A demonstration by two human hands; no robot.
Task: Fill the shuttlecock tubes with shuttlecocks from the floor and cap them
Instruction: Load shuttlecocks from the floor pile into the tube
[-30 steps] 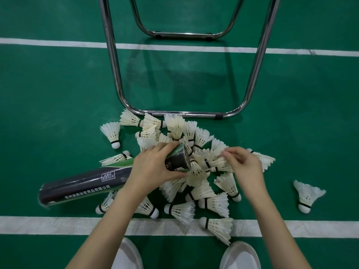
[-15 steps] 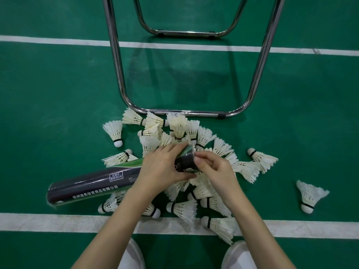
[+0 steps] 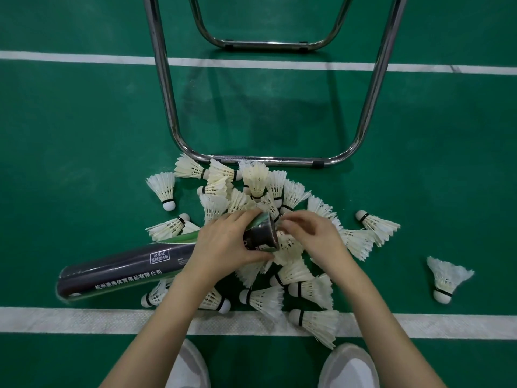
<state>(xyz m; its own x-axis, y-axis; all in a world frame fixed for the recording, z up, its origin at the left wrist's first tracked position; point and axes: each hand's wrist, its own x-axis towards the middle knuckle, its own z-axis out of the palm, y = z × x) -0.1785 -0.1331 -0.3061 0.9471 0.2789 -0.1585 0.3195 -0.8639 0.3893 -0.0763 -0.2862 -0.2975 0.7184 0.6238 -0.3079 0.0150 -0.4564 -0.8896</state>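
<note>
Plainly, one moment on a green court floor (image 3: 84,163), seen from the head camera:

Tube: a dark shuttlecock tube (image 3: 126,268) lay slanted across the near-left floor, its closed end to the left, its open mouth raised toward the middle of the pile.

Left hand: the left hand (image 3: 223,245) was wrapped around the tube just behind the mouth, fingers curled over the top and thumb underneath, gripping it.

Right hand: the right hand (image 3: 313,236) sat right at the tube's mouth with fingers bent and tips pinched together; white feathers showed at the fingertips, but whether they held a shuttlecock I could not tell.

Pile: a heap of white shuttlecocks (image 3: 263,186) lay on the floor under and around both hands, reaching from the chair frame down to the near white line (image 3: 84,320).

Strays: one shuttlecock (image 3: 163,189) stood cork-down just left of the pile; another shuttlecock (image 3: 447,278) stood well apart at the near right.

Chair: a chrome tube chair frame (image 3: 167,93) stood on the floor just beyond the pile, its near crossbar touching or almost touching the farthest feathers.

Far line: a second white line (image 3: 70,57) crossed the floor behind the frame.

Shoes: two pale shoe tips (image 3: 349,365) showed at the near edge.
</note>
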